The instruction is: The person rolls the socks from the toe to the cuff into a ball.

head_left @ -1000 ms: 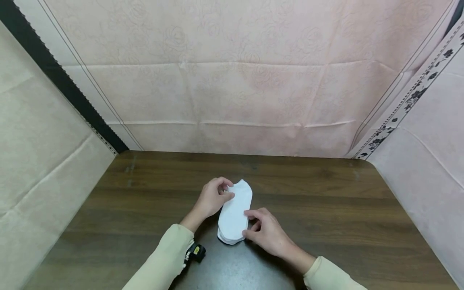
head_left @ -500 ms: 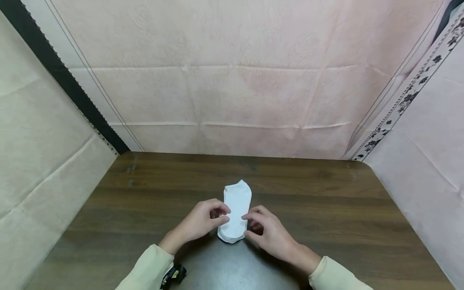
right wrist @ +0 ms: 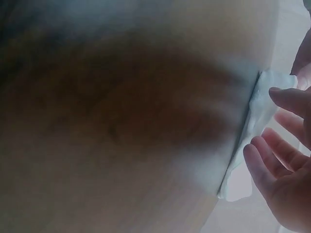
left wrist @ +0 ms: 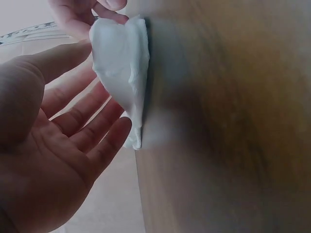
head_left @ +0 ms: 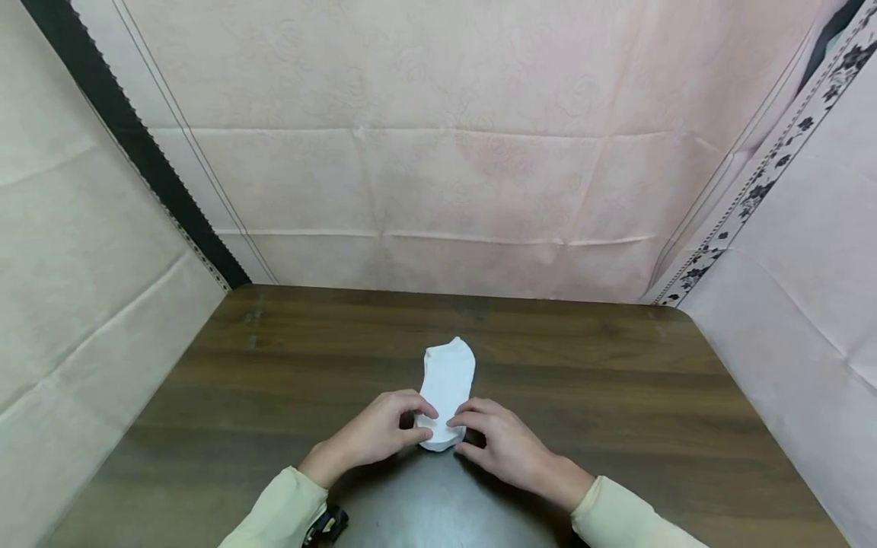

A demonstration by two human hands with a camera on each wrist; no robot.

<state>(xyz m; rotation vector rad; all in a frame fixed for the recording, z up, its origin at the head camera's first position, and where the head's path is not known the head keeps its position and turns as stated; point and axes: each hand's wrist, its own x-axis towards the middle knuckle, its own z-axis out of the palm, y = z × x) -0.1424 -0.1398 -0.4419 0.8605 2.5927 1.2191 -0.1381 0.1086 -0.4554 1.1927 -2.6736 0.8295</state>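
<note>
A white, sock-shaped cloth (head_left: pixel 448 373) lies lengthwise on the brown wooden table (head_left: pixel 274 396), its near end between the two hands. The left hand (head_left: pixel 384 428), fingers relaxed and parted from the thumb, touches the cloth's left edge; the right hand (head_left: pixel 507 443), likewise loosely spread, touches its right edge.

The table (head_left: pixel 603 373) offers passage outside the left hand (head_left: pixel 380 428) and right hand (head_left: pixel 503 445); pink cloth (head_left: pixel 438 198) blocks its far edge.

Head view looks down; wrist views (closer) share the fabric (head_left: pixel 448 380).
</note>
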